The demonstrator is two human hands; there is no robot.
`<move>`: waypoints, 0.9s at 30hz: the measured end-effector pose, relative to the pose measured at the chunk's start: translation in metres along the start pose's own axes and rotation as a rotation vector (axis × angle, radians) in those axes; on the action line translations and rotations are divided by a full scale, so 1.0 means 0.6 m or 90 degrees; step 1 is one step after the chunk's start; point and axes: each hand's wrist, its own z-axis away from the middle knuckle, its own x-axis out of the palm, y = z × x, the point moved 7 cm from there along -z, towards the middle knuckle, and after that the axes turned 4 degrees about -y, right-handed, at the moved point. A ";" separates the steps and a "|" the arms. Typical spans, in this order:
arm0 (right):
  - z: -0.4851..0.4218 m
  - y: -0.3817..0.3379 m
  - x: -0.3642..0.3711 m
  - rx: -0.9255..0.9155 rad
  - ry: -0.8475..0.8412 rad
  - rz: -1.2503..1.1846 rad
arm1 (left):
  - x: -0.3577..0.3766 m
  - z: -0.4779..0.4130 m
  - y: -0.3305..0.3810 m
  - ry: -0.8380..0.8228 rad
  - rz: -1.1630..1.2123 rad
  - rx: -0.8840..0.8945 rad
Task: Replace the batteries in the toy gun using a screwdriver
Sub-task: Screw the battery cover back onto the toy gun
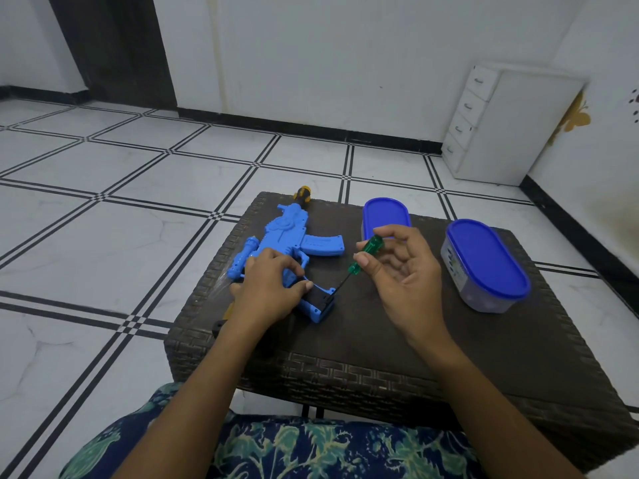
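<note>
From the head camera, a blue toy gun (287,243) lies flat on a dark woven wicker table (397,340), its yellow-and-black muzzle pointing away over the far edge and its grip end nearest the person. The left hand (266,292) presses down on the gun's rear body, fingers curled over it and the thumb resting beside a black panel in the grip. The right hand (394,267) pinches a green-handled screwdriver (363,255) between thumb and fingertips, the remaining fingers loosely curled; the thin dark shaft slants down and left, its tip touching the corner of that black panel. Two oval containers with blue lids sit on the table's right side: the far container (385,212) just behind the right hand, the near container (484,264) well to its right. A floral-patterned garment (311,451) fills the bottom edge
</note>
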 end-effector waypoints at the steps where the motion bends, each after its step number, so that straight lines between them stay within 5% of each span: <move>1: 0.000 0.000 0.000 -0.005 0.000 0.002 | 0.003 0.000 0.000 -0.014 -0.017 0.008; 11: 0.005 -0.014 0.012 -0.068 0.015 0.061 | 0.026 0.001 -0.003 -0.173 -0.088 0.067; 27: 0.010 -0.033 0.022 -0.187 0.041 0.176 | 0.024 0.005 -0.003 -0.163 -0.075 0.057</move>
